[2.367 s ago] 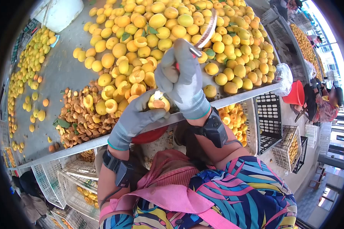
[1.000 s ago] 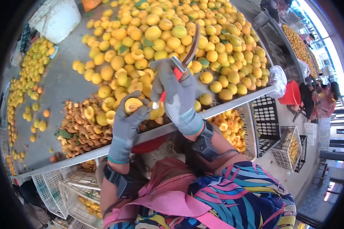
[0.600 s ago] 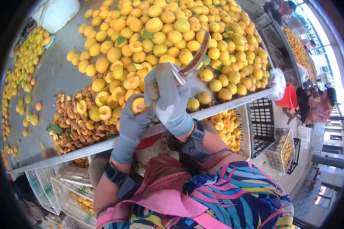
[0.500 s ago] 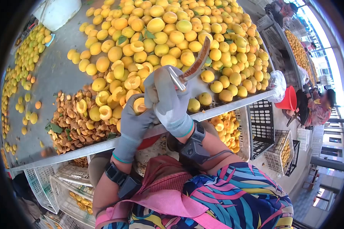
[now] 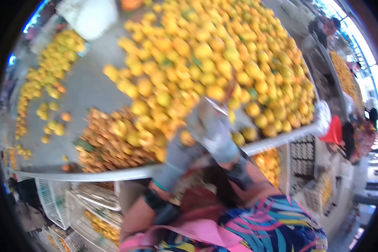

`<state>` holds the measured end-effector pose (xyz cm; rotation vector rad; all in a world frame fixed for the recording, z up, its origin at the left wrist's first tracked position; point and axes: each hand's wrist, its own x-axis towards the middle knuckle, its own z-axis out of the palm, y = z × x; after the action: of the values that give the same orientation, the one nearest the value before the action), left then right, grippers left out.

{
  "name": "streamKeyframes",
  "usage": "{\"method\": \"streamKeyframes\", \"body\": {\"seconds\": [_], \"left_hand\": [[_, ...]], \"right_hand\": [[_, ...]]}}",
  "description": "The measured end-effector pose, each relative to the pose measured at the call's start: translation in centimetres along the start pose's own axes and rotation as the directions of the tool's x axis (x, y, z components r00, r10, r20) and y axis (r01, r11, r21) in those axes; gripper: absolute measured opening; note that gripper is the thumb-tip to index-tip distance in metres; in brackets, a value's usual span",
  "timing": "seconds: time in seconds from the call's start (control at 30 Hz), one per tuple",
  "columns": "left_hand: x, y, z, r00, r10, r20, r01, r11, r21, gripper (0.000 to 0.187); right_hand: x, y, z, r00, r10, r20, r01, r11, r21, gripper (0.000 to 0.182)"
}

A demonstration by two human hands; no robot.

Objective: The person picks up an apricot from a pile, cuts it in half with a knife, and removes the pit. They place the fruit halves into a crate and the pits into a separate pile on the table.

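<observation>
The view is smeared by motion. My gloved left hand (image 5: 178, 154) is closed round an apricot (image 5: 187, 137), whose orange-yellow side shows between the fingers. Pressed close beside it, my gloved right hand (image 5: 210, 126) grips a curved knife (image 5: 230, 89), its brownish blade pointing up and away from me. Both hands are above the near edge of a metal table (image 5: 97, 82). Just beyond them lies a big heap of yellow apricots (image 5: 214, 54), with some halved ones nearer. To the left is a pile of brown apricot pits (image 5: 107, 145).
White plastic crates (image 5: 52, 201) stand below the table on the left. At lower right, another crate holds apricot halves (image 5: 268, 166), beside a black crate (image 5: 302, 156). A red bucket (image 5: 332, 129) and a person (image 5: 363, 140) are farther right. A white sack (image 5: 90, 17) sits at the back left.
The whole scene has shifted right and slightly down as the head view moved, and it is now blurred. Both hands stay together, still with the apricot and the knife.
</observation>
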<state>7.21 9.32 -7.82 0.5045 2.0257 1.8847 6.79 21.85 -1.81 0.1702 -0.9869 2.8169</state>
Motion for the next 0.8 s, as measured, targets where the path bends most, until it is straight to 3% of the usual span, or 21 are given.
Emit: {"method": "streamKeyframes", "body": {"seconds": [0.03, 0.07, 0.1, 0.17, 0.2, 0.27, 0.4, 0.43, 0.5, 0.53, 0.57, 0.6, 0.63, 0.77, 0.8], "left_hand": [[-0.1, 1.1, -0.1, 1.000, -0.014, -0.012, 0.015, 0.998, 0.059, 0.044], [0.0, 1.0, 0.0, 1.000, 0.000, -0.010, 0.000, 0.999, 0.037, 0.041], [0.0, 2.4, 0.1, 0.984, -0.162, 0.070, 0.173, 0.964, -0.204, 0.053], [0.0, 2.5, -0.1, 0.941, -0.302, 0.155, 0.337, 0.881, -0.333, 0.050], [0.1, 2.4, -0.3, 0.949, -0.282, 0.144, 0.314, 0.897, -0.312, 0.050], [0.1, 2.4, -0.7, 0.881, -0.388, 0.272, 0.455, 0.853, -0.257, 0.043], [0.4, 3.6, -1.1, 0.878, -0.338, 0.338, 0.424, 0.876, -0.227, 0.035], [0.4, 3.6, -1.0, 0.877, -0.342, 0.336, 0.429, 0.874, -0.228, 0.035], [0.3, 3.1, -0.3, 0.939, -0.189, 0.289, 0.290, 0.886, -0.362, 0.031], [0.3, 3.3, -0.3, 0.935, -0.198, 0.296, 0.302, 0.880, -0.367, 0.031], [0.3, 3.8, -0.6, 0.912, -0.292, 0.290, 0.397, 0.806, -0.438, 0.033], [0.2, 3.9, -0.8, 0.877, -0.383, 0.288, 0.480, 0.719, -0.504, 0.037], [0.1, 1.7, -0.5, 0.921, -0.315, 0.229, 0.384, 0.833, -0.399, 0.047], [0.4, -1.8, -1.0, 0.920, -0.278, 0.275, 0.359, 0.879, -0.313, 0.040], [0.7, -2.0, -0.7, 0.988, 0.146, 0.053, -0.152, 0.981, 0.117, 0.039]], "right_hand": [[0.2, 0.4, 0.3, 0.993, -0.051, -0.104, 0.040, 0.994, -0.101, 0.015], [0.7, 0.0, 1.1, 0.995, -0.099, -0.023, 0.087, 0.945, -0.315, 0.045], [0.3, -0.2, 1.0, 0.992, -0.005, -0.125, -0.019, 0.982, -0.186, 0.022], [0.6, -0.4, 0.4, 0.997, 0.073, 0.036, -0.068, 0.989, -0.134, 0.024], [0.8, -0.5, 0.6, 0.991, 0.105, 0.088, -0.093, 0.987, -0.131, 0.024], [0.6, -0.2, 1.2, 0.994, 0.080, 0.078, -0.067, 0.985, -0.161, 0.024], [0.5, -0.1, -0.2, 0.995, 0.100, 0.013, -0.097, 0.985, -0.143, 0.026], [0.4, -0.6, 0.6, 0.991, 0.073, -0.114, -0.101, 0.958, -0.267, 0.033], [0.4, -1.3, 1.2, 0.991, 0.015, -0.132, -0.045, 0.973, -0.228, 0.037], [0.3, -1.7, 1.4, 0.988, -0.047, -0.146, 0.018, 0.981, -0.192, 0.040], [0.5, -1.8, 2.2, 0.964, -0.138, -0.228, 0.073, 0.960, -0.270, 0.045], [0.5, -1.9, 2.4, 0.962, -0.133, -0.237, 0.066, 0.960, -0.273, 0.045], [0.5, -1.8, 2.6, 0.951, -0.170, -0.258, 0.088, 0.949, -0.302, 0.045], [0.5, -1.1, 3.1, 0.936, -0.182, -0.302, 0.072, 0.937, -0.341, 0.040], [0.5, -1.1, 3.4, 0.937, -0.158, -0.311, 0.043, 0.937, -0.348, 0.038]]}}
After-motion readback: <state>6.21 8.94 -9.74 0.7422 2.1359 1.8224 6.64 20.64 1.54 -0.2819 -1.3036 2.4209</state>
